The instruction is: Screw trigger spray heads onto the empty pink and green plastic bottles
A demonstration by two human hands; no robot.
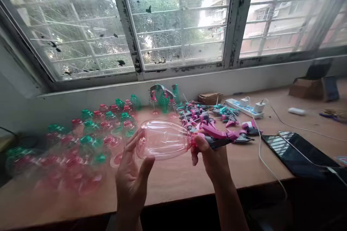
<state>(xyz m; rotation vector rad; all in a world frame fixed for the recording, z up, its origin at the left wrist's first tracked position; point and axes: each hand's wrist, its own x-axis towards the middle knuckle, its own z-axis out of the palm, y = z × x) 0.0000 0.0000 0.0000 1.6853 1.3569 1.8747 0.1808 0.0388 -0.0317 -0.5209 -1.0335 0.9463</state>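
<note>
While the left hand [132, 173] cups the round bottom of a pink bottle [162, 139], with the thumb on one side and the fingers spread on the other, the right hand [208, 155] is closed around the neck, where a pink spray head [219, 135] sits. The pink bottle lies sideways in the air at the centre of the frame, just above the worktop [176, 177]. I think this is so that each hand can hold one end firmly.

Just behind the right hand lies a heap of loose spray heads [200, 113], near enough to reach. At the left of the frame stand many open bottles [92, 133], pink and green, gathered in one group. To the right are a power strip [244, 107], a white cable [264, 160] and a dark tablet [295, 149], apart from the bottles.
</note>
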